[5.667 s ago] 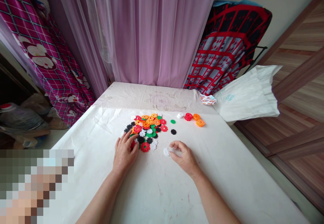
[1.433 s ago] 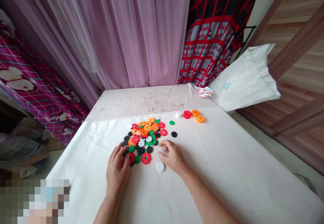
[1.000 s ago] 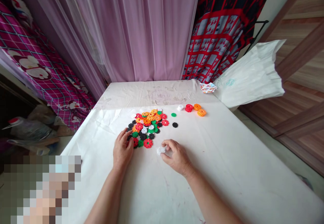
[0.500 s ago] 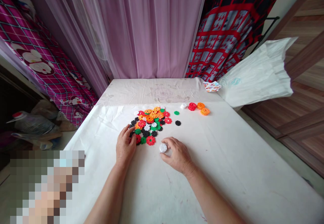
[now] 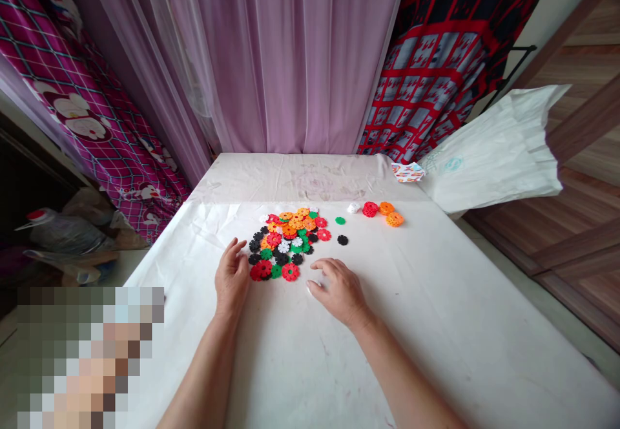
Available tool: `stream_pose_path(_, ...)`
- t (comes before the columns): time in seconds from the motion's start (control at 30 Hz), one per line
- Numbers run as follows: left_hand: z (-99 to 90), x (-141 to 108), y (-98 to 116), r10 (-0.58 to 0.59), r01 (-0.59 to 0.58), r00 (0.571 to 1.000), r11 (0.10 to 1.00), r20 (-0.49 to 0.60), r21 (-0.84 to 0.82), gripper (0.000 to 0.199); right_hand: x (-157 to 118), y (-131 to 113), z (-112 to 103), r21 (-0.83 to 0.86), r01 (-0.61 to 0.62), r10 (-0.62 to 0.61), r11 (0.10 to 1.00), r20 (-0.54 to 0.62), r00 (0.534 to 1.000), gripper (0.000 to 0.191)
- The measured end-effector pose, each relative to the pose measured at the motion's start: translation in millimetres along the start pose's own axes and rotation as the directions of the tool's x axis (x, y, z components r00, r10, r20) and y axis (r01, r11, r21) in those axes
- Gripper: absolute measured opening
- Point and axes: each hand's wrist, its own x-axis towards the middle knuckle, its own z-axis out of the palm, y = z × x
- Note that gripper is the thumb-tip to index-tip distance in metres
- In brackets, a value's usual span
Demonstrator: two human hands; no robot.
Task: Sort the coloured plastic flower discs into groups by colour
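Observation:
Left of a pile of flower-shaped plastic discs (image 5: 282, 243), my left hand (image 5: 231, 279) is open. Its fingers are loosely stretched, and no disc shows in them. The pile mixes red, orange, green, black and white notched discs. My right hand (image 5: 340, 292) is curled just to the right of the pile's near end, index finger raised away from the thumb. A sliver of white shows at the thumb tip; it looks like the edge of the white disc stack, which the hand otherwise hides.
Farther back right stand a white stack (image 5: 353, 208), a red stack (image 5: 371, 209) and orange stacks (image 5: 394, 219). A green disc (image 5: 340, 221) and a black disc (image 5: 343, 240) lie singly. A patterned box (image 5: 407, 172) and a white bag (image 5: 498, 151) are at the back right edge.
My left hand has drawn back left from the pile, off the discs. In my right hand the thumb has moved up and the white stack has turned mostly out of sight.

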Motion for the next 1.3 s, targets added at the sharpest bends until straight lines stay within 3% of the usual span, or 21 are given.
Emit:
stream_pose_path(0.17, 0.6, 2, 1, -0.027, 0.026, 0.999, 0.999, -0.017, -0.031, 0.031, 30, -17, 7, -0.135, 0.104, -0.087, 0.985, 0.13, 0.988, 0.012)
stream_pose_path(0.33, 4.5, 1, 0, -0.047, 0.045, 0.999, 0.996, -0.022, -0.08, 0.03, 38, -28, 19, -0.232, 0.14, -0.079, 0.963, 0.252, 0.964, 0.016)
stream_pose_path(0.47, 5.9, 1, -2, -0.072, 0.071, 0.997, 0.991, -0.004, -0.117, 0.03, 35, -19, 14, -0.193, 0.104, -0.068, 0.976, 0.187, 0.98, 0.016)
stream_pose_path(0.63, 5.3, 1, 0, -0.082, 0.083, 0.997, 0.991, 0.012, -0.108, 0.029, 24, 20, -10, -0.21, -0.031, 0.035, 0.977, 0.013, 0.999, 0.014)
stream_pose_path(0.73, 5.2, 1, 1, -0.075, 0.075, 0.997, 0.993, 0.004, -0.088, 0.029, 14, 37, -16, -0.269, -0.096, 0.108, 0.958, 0.029, 0.994, 0.01)
stream_pose_path(0.83, 5.3, 1, 1, -0.074, 0.073, 0.997, 0.994, -0.005, -0.086, 0.028, 11, 42, -14, -0.262, -0.087, 0.1, 0.961, 0.036, 0.994, 0.006)
stream_pose_path(1.03, 5.0, 1, 0, -0.073, 0.074, 0.997, 0.995, 0.012, -0.068, 0.029, 45, 46, -17, -0.287, -0.112, 0.1, 0.951, -0.055, 0.993, 0.008)
stream_pose_path(1.3, 4.6, 1, 0, -0.077, 0.077, 0.997, 0.996, 0.015, -0.052, 0.03, 89, 53, -11, -0.413, -0.168, 0.234, 0.895, 0.113, 0.966, 0.017)
